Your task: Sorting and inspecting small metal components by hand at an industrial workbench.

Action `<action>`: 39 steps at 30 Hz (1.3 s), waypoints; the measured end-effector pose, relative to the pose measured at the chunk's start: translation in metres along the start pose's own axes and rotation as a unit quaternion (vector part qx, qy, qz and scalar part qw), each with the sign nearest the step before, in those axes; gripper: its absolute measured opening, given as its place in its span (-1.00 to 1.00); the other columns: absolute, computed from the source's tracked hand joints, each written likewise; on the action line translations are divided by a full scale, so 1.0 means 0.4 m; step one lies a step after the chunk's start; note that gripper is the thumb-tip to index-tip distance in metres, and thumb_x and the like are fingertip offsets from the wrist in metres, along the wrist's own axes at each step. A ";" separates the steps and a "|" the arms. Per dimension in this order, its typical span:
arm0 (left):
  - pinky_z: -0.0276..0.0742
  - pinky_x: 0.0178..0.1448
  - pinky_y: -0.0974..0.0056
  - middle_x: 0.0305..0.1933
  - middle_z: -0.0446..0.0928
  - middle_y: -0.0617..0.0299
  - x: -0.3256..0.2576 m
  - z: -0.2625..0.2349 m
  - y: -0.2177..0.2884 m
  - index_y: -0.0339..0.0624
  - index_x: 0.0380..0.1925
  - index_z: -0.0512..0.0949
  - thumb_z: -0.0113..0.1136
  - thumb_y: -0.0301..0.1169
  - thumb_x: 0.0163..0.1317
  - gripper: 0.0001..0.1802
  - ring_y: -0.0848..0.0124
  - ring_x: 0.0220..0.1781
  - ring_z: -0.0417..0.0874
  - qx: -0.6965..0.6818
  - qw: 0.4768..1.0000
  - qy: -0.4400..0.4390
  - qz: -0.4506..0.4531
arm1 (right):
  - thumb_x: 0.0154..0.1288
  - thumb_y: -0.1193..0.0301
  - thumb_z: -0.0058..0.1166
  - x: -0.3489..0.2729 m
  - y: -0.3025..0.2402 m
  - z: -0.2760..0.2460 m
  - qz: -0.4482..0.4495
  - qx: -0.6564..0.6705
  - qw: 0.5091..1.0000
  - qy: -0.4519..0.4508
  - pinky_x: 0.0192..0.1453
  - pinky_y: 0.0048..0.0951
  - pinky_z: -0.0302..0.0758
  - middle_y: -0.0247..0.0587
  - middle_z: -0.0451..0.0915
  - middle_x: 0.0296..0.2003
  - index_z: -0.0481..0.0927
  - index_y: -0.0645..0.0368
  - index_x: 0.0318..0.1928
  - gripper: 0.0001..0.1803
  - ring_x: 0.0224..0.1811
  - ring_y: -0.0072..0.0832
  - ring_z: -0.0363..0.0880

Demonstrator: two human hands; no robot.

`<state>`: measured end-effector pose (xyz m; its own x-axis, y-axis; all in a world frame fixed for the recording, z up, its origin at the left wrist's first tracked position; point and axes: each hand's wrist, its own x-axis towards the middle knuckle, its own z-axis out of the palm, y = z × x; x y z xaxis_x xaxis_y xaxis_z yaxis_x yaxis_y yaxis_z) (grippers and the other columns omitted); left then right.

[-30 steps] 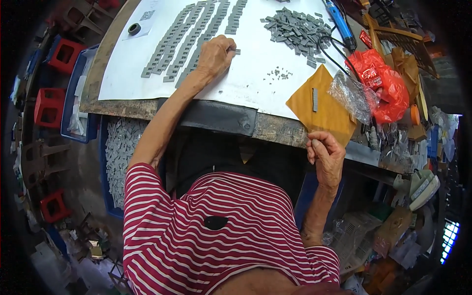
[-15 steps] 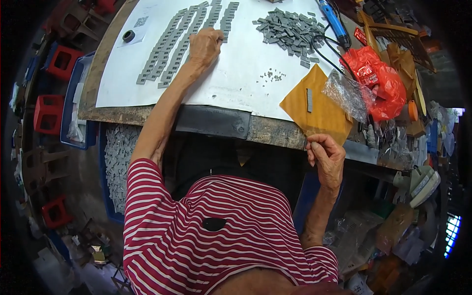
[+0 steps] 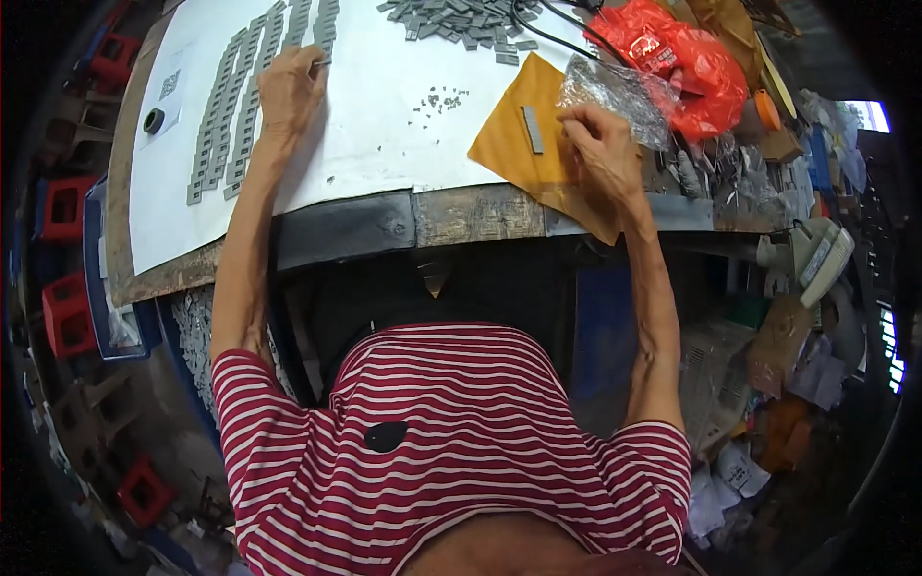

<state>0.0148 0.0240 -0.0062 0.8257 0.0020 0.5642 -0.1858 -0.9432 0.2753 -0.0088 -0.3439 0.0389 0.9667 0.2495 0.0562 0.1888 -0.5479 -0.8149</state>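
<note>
Grey pcs [image 3: 228, 115] in rows, left part of white sheet [image 3: 384, 173] on bench [image 3: 480, 213]. LH [image 3: 291, 91] at near end of rightmost row, fingers bent. RH [image 3: 605, 149] over right side of amber paper [image 3: 509, 163], just right of grey strip [image 3: 532, 130] lying on it. Can't tell from this angle if either hand's pinching smth. Tiny bits [image 3: 437, 101] mid-sheet, loose pile [image 3: 461, 19] beyond. Clear wrap [image 3: 600, 88] just beyond RH, red bag [image 3: 711, 82] to its right. Blk ring [image 3: 154, 121] left of rows.
</note>
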 end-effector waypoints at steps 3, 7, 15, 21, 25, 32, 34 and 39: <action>0.42 -0.26 0.21 -0.41 0.54 0.20 -0.001 -0.011 0.033 -0.15 -0.45 0.54 0.14 -0.48 -0.04 -0.90 0.28 -0.36 0.56 -0.072 0.997 -0.005 -0.004 | 0.17 0.46 -0.05 0.042 0.033 0.022 -0.082 -0.067 0.994 0.019 -0.39 -0.50 0.39 -0.18 0.51 -0.52 0.53 0.32 -0.29 -0.82 -0.50 -0.50 0.47; 0.48 -0.29 0.28 -0.42 0.55 0.13 -0.009 -0.016 0.098 -0.23 -0.44 0.54 0.11 -0.54 -0.01 -0.91 0.28 -0.41 0.58 -0.157 0.987 -0.030 -0.016 | 0.14 0.48 -0.05 0.064 0.030 0.049 -0.196 -0.146 0.969 0.024 -0.27 -0.31 0.44 -0.01 0.52 -0.41 0.52 0.30 -0.30 -0.84 -0.35 -0.20 0.53; 0.56 -0.23 0.36 -0.30 0.55 0.12 0.004 -0.013 0.181 -0.30 -0.33 0.54 0.02 -0.58 0.13 -0.87 0.36 -0.29 0.59 -0.198 0.971 -0.125 0.038 | 0.12 0.54 -0.06 0.087 0.046 0.067 -0.291 -0.245 0.925 0.004 -0.38 -0.28 0.46 -0.05 0.44 -0.43 0.45 0.27 -0.37 -0.94 -0.43 -0.10 0.50; 0.51 -0.28 0.30 -0.35 0.54 0.06 0.035 0.041 0.233 -0.33 -0.35 0.53 0.05 -0.60 0.07 -0.87 0.30 -0.37 0.58 -0.239 0.960 -0.126 0.071 | 0.04 0.60 -0.12 0.100 0.031 0.059 -0.330 -0.329 0.885 -0.026 -0.49 -0.25 0.46 -0.04 0.39 -0.49 0.37 0.26 -0.45 -0.98 -0.50 -0.11 0.50; 0.51 -0.28 0.27 -0.38 0.55 0.02 0.075 0.086 0.285 -0.33 -0.36 0.52 0.05 -0.60 0.03 -0.85 0.25 -0.40 0.59 -0.247 0.957 -0.113 0.107 | 0.00 0.60 -0.13 0.108 0.027 0.052 -0.346 -0.377 0.858 -0.048 -0.55 -0.27 0.46 -0.03 0.40 -0.50 0.35 0.28 -0.46 -0.96 -0.54 -0.14 0.50; 0.42 -0.19 0.10 -0.43 0.49 0.00 0.120 0.165 0.359 -0.30 -0.38 0.51 0.00 -0.58 0.02 -0.86 0.07 -0.33 0.51 -0.232 0.959 -0.092 0.138 | 0.02 0.59 -0.15 0.109 0.009 0.053 -0.356 -0.411 0.837 -0.064 -0.55 -0.31 0.46 -0.06 0.40 -0.50 0.34 0.27 -0.45 -0.97 -0.54 -0.20 0.51; 0.41 -0.16 0.10 -0.40 0.46 -0.01 0.123 0.177 0.376 -0.29 -0.39 0.52 -0.01 -0.58 0.03 -0.86 0.06 -0.30 0.49 -0.208 0.965 -0.102 0.124 | 0.02 0.58 -0.14 0.110 0.015 0.054 -0.371 -0.422 0.825 -0.060 -0.54 -0.32 0.47 -0.07 0.40 -0.50 0.34 0.27 -0.45 -0.96 -0.55 -0.23 0.51; 0.39 -0.15 0.09 -0.39 0.44 -0.02 0.118 0.204 0.387 -0.29 -0.42 0.51 -0.02 -0.58 0.03 -0.87 0.05 -0.26 0.46 -0.189 0.968 -0.118 0.113 | 0.06 0.56 -0.12 0.094 0.020 0.052 -0.350 -0.351 0.868 -0.013 -0.51 -0.29 0.45 -0.04 0.39 -0.51 0.35 0.27 -0.44 -0.96 -0.51 -0.18 0.51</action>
<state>0.0684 -0.1491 -0.0004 0.8318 -0.3072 0.4624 -0.5202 -0.7221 0.4560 0.0256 -0.3221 0.0226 0.5698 0.7312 0.3751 0.7966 -0.6036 -0.0337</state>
